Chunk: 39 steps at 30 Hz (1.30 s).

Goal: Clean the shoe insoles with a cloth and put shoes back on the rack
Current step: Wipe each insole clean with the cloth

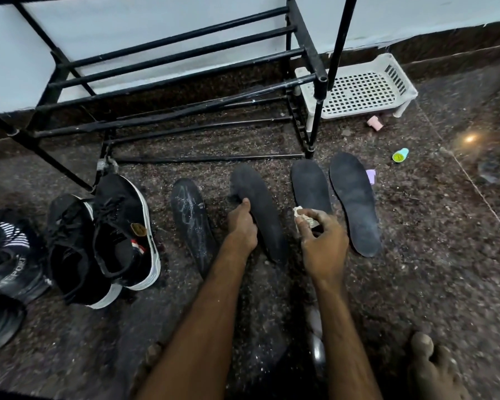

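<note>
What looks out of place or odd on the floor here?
The leftmost dark insole carries whitish scribble-like streaks, as if soiled or scratched. White specks dust the speckled stone floor around it. A small pink piece, a green-and-blue cap and a purple piece lie loose right of the black metal rack.

We log the insole (260, 215) in the left hand (243, 223) dark grey. The streaked insole (192, 223) to its left has white scribbly marks. The cloth (303, 216) in the right hand (324, 243) is off-white. The shoes (124, 232) further left: black knit, white soles, red-white striped tab. The rack (319, 90) is black. The tray (361, 93) beyond the right hand: white, grid-holed. The floor (430, 255): dark brown, speckled.
</note>
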Tool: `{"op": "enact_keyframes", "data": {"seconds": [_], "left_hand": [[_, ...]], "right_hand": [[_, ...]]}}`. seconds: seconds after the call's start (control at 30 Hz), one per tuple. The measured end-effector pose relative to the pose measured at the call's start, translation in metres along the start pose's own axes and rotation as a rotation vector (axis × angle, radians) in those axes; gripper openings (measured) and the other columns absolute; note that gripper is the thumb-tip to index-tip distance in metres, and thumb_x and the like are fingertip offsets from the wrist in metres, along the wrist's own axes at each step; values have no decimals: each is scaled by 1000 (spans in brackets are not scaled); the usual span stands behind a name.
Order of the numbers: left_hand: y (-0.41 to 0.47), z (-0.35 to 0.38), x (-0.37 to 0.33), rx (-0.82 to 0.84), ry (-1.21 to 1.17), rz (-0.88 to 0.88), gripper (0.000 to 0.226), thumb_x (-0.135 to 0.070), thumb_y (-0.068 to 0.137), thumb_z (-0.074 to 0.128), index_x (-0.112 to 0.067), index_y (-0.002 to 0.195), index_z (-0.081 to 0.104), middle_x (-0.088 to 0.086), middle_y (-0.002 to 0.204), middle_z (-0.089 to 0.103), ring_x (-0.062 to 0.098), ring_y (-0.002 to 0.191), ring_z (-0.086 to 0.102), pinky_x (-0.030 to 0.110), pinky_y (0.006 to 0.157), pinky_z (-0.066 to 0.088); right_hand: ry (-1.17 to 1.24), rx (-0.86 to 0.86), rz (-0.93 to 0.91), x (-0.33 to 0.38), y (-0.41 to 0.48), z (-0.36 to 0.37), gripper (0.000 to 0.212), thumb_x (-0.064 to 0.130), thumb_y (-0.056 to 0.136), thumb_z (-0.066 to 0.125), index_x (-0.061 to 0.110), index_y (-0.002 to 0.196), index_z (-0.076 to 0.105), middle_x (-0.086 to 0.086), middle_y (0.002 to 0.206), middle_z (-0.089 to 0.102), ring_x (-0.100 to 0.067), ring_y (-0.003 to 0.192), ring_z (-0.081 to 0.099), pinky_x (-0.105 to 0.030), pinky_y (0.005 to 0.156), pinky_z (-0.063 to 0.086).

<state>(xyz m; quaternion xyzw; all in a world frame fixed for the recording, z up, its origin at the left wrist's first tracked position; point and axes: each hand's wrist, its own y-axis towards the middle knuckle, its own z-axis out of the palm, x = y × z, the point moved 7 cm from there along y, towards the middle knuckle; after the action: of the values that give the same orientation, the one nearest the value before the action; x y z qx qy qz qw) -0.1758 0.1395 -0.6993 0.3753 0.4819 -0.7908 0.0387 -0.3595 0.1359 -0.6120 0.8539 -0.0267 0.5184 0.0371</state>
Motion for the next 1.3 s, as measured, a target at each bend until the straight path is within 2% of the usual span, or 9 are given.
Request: {"op": "enact_keyframes", "data": {"seconds": [0.17, 0.3, 0.47, 0.67, 0.77, 0.83, 1.0, 1.17, 1.3], "left_hand": [[8, -10, -27, -121, 708, 265, 44, -41, 102, 47, -14, 70, 61, 7, 80, 63, 25, 79, 61, 43, 76, 54], [-27, -57, -90, -475, 1042, 524, 45, -39, 103, 40, -6, 105, 70, 16, 101, 67, 34, 93, 63, 37, 79, 47], [-25, -146, -109, -662, 1087, 436, 44, -36, 96, 55, 1, 118, 60, 26, 122, 60, 45, 112, 57, 44, 90, 47], [-16, -155, -84, -519, 1128, 297, 49, -33, 88, 69, 1, 120, 55, 23, 112, 67, 41, 99, 67, 43, 83, 56], [-4, -159, -69, -390, 821, 192, 33, -16, 88, 70, -4, 115, 55, 14, 88, 65, 26, 60, 63, 34, 47, 57], [-12, -154, -65, -290, 647, 161, 17, -6, 91, 66, -5, 102, 54, 11, 85, 57, 16, 57, 53, 28, 39, 53], [-70, -149, -75, -74, 394, 233, 19, -1, 96, 56, -15, 83, 54, 0, 72, 50, 9, 58, 45, 21, 45, 54], [-137, -163, -92, 8, 385, 368, 17, -6, 95, 60, -9, 112, 58, -1, 74, 52, 3, 54, 51, 22, 46, 52], [-172, -158, -103, 94, 503, 372, 35, -11, 94, 64, -5, 127, 55, -3, 79, 56, 6, 61, 57, 26, 60, 58]], "right_hand": [[-24, 15, 1, -2, -1, 4, 14, 18, 89, 71, 18, 103, 73, 2, 99, 69, -12, 91, 63, -23, 83, 48], [6, 47, -5, 7, -3, 15, 16, 20, 89, 70, 17, 104, 74, 3, 99, 69, -12, 90, 64, -25, 84, 50], [17, 118, -13, 24, -17, 32, 14, 20, 89, 71, 16, 103, 73, 8, 94, 65, -10, 88, 62, -19, 76, 44], [-13, 263, 35, 28, -30, 46, 12, 27, 91, 69, 22, 101, 72, 5, 97, 68, -10, 89, 62, -23, 76, 46], [-5, 289, 31, 27, -32, 52, 8, 29, 90, 70, 26, 97, 72, 7, 94, 70, -7, 87, 63, -17, 71, 42], [5, 301, 21, 28, -34, 54, 5, 28, 90, 70, 27, 95, 71, 9, 92, 71, -7, 86, 64, -19, 70, 43], [145, 310, -4, 47, -44, 52, 18, 17, 95, 59, 26, 102, 72, 12, 99, 71, -3, 92, 62, -22, 79, 50], [79, 490, -14, 79, -59, 66, 17, 27, 95, 61, 19, 84, 72, 6, 73, 67, -6, 63, 55, -13, 54, 40], [49, 743, -115, 112, -72, 76, 32, 44, 92, 64, 21, 70, 64, 11, 61, 62, -5, 58, 56, -26, 62, 45]]}}
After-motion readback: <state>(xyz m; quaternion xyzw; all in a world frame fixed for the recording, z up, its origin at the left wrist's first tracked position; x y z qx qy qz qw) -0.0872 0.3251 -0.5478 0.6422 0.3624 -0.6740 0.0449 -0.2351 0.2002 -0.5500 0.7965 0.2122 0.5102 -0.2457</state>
